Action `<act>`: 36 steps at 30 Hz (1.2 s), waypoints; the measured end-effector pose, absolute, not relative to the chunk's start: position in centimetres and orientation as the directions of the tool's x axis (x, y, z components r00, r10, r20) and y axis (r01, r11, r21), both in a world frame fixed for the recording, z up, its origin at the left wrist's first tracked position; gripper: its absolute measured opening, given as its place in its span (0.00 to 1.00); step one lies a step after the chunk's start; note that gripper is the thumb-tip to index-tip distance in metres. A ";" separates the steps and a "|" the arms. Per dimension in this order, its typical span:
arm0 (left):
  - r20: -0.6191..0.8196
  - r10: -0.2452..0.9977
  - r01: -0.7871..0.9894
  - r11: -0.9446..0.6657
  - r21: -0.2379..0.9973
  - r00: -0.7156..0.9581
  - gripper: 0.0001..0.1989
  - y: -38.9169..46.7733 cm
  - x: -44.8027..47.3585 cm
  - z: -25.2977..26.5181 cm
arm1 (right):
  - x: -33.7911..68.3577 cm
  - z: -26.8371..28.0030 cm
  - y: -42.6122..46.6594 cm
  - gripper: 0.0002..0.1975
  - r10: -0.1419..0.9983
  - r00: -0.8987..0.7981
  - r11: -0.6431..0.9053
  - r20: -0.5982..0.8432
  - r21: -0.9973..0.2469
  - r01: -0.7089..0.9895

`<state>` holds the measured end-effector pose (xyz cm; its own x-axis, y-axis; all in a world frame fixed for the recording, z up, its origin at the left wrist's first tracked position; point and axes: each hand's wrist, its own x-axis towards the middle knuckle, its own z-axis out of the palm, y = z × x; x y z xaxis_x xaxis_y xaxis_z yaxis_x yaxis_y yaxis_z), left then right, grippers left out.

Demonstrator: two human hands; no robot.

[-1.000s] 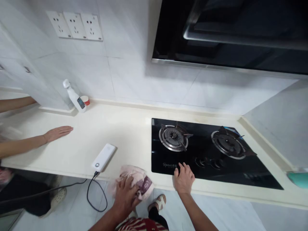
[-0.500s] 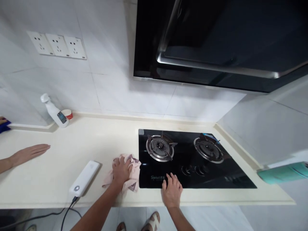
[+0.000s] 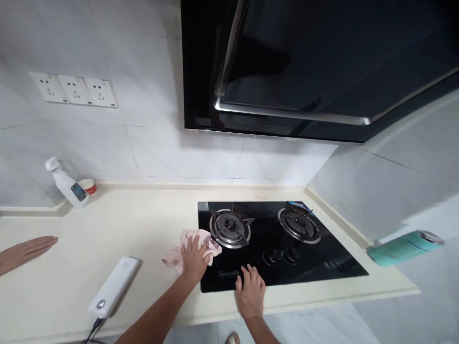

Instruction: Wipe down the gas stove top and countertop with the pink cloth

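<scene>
We see a crumpled, matt cloth point(image 3: 212, 244) and a mirror-glossy, glass-like cooktop point(image 3: 265, 222). Its burners point(image 3: 230, 227) look like dull, rough metal inside shiny metal rings. To us the counter point(image 3: 143, 224) looks smooth, faintly lustrous; the power bank point(image 3: 116, 284) and spray bottle point(image 3: 66, 184), smooth plastic; the range hood point(image 3: 304, 62), glossy with metal trim point(image 3: 287, 113).

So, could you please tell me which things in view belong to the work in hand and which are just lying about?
Apparently in the work:
- pink cloth, under the left hand
- black gas hob, touched by the right hand

Apparently just lying about:
- white power bank with black cable
- white spray bottle
- red-and-white tub
- green tumbler
</scene>
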<state>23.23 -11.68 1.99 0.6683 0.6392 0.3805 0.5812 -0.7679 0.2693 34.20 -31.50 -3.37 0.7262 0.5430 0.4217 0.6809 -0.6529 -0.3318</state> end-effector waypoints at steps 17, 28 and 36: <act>0.432 0.162 0.101 -0.982 0.159 0.887 0.11 -17.7 11.6 -0.4 | 34.4 -3.0 -31.6 0.23 0.523 0.768 -0.653 0.370 -0.405 0.640; 0.227 0.836 0.822 -0.540 0.183 0.499 0.33 -13.0 6.7 -0.4 | 34.1 -2.5 -31.6 0.20 0.529 0.768 -0.680 0.361 -0.362 0.638; 0.112 0.845 0.793 -0.531 0.298 0.523 0.34 -7.6 16.0 2.5 | 34.1 -2.6 -31.8 0.21 0.535 0.767 -0.675 0.354 -0.366 0.640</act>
<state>15.97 -7.63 2.45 0.5234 0.8447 0.1121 0.7934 -0.5310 0.2975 34.07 -31.85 -2.59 0.7669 0.5355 0.3537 0.6403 -0.6751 -0.3664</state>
